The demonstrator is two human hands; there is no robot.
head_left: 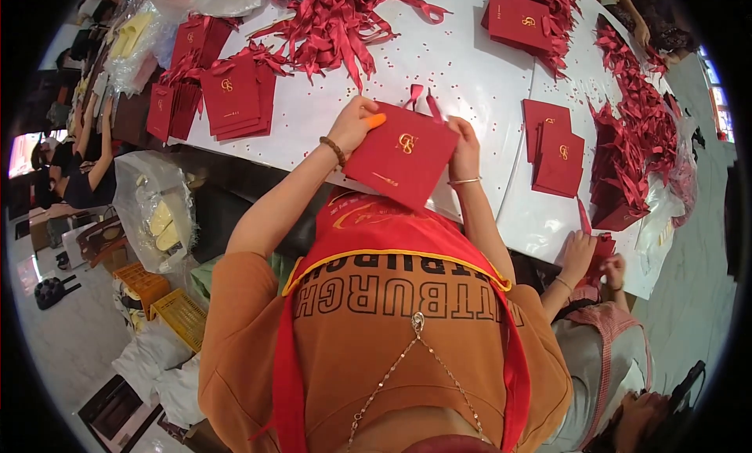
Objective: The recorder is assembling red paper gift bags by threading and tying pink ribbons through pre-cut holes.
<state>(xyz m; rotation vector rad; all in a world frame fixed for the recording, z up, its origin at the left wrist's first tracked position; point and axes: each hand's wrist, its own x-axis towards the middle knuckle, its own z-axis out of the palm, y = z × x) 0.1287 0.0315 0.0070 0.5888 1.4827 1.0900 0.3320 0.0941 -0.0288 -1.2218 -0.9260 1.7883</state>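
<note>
Red bag (399,157), looked like the ribbon (433,107) stage
Left hand (352,130) and right hand (464,146) had fingers pinched tight on its upper corners, by the edge of the counter (478,85); next move probably called for freeing one hand to straighten things.

Red bags (237,100) on white table (495,108)
</note>
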